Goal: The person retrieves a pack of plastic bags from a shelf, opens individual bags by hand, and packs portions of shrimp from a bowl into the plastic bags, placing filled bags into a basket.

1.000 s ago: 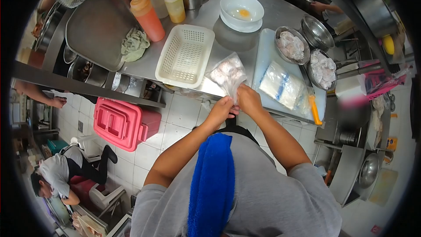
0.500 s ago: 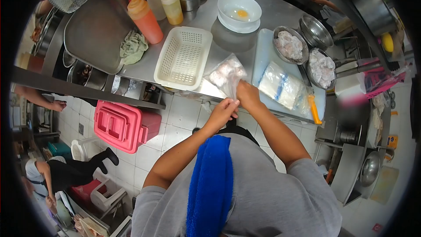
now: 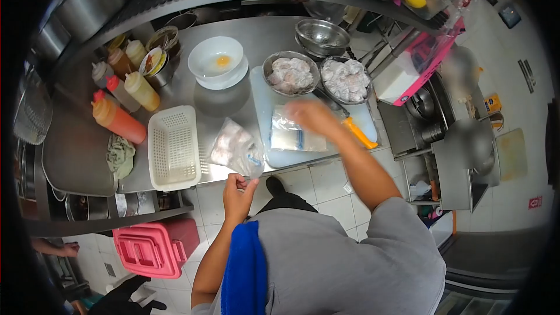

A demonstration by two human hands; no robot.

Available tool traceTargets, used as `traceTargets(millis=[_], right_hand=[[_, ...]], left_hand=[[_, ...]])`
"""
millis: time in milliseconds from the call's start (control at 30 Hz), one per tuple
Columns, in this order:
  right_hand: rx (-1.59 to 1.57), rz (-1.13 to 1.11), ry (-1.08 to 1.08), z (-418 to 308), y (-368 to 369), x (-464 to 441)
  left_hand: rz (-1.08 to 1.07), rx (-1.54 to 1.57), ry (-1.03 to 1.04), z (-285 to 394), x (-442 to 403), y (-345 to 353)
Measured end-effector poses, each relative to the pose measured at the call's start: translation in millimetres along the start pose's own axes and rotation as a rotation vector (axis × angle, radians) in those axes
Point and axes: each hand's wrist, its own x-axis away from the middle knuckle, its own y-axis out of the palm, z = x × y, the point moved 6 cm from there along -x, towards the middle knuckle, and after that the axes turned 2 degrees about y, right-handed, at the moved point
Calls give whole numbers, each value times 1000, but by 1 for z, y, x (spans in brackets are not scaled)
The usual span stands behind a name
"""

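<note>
My left hand (image 3: 238,195) pinches the edge of a clear plastic bag (image 3: 233,147) with pale pieces inside; the bag rests at the counter's front edge. Blurred by motion, my right hand (image 3: 309,115) is over a stack of clear plastic bags (image 3: 291,134) on the white cutting board (image 3: 263,102); its fingers are too smeared to read. Beside the stack lies an orange-handled knife (image 3: 359,134). Two metal bowls, one (image 3: 290,73) behind my right hand and one (image 3: 345,80) further right, hold whitish coated pieces.
A white perforated basket (image 3: 174,149) stands left of the held bag. Behind are a white bowl with a yolk (image 3: 216,60), squeeze bottles (image 3: 142,90) and an empty metal bowl (image 3: 322,36). A pink lidded bin (image 3: 153,248) stands on the floor. A person's hand (image 3: 70,249) shows at left.
The view has turned to the right. My right hand has let go of the filled bag and moved right over the stack of bags. My left hand still holds the filled bag.
</note>
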Motion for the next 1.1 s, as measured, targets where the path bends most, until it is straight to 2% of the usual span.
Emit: traceTargets(millis=[33,67,133,167,233,300,367,467,533,600,700,833,933,1000,1033,1100], right_hand=[[-66,107,109,28,-37,-8],[198,238,131,51,-78,-18],[415,363,280,82,-151,-25],[466,362,289,96,-173,-29],[516,359,295,114,-195,-36],[556,290,305,126,-203,-42],[613,241,301,135,-205,-53],[687,125,344,166,-204,-69],[705,63,383,167,-201,-72],[608,-151,533,177,-187,-69],[677,-26,498,189,-179,-74],[691,-2,476,201,-175,-76],[629,29,377,195,-184,-70],[21,57,693,211,-192,-55],[23,57,691,209,-195,-51],[-517,242,693,207,-199,-38]], left_hand=[[10,-90,60,9,-1,0],[21,-182,116,18,0,-1],[-20,-253,50,29,-2,4],[-56,-325,-18,28,-3,6],[-39,-362,-2,17,-8,10],[-27,-401,14,1,-14,12],[16,-241,122,-5,-17,13],[97,-173,231,10,-16,7],[88,-101,164,7,-17,6],[88,-28,94,-1,-18,5],[90,0,112,-7,-18,3],[97,45,47,-8,-17,0],[104,68,19,-8,-18,-2],[111,79,6,-9,-18,-2],[114,84,11,-10,-18,-3],[117,91,17,-9,-20,-4]])
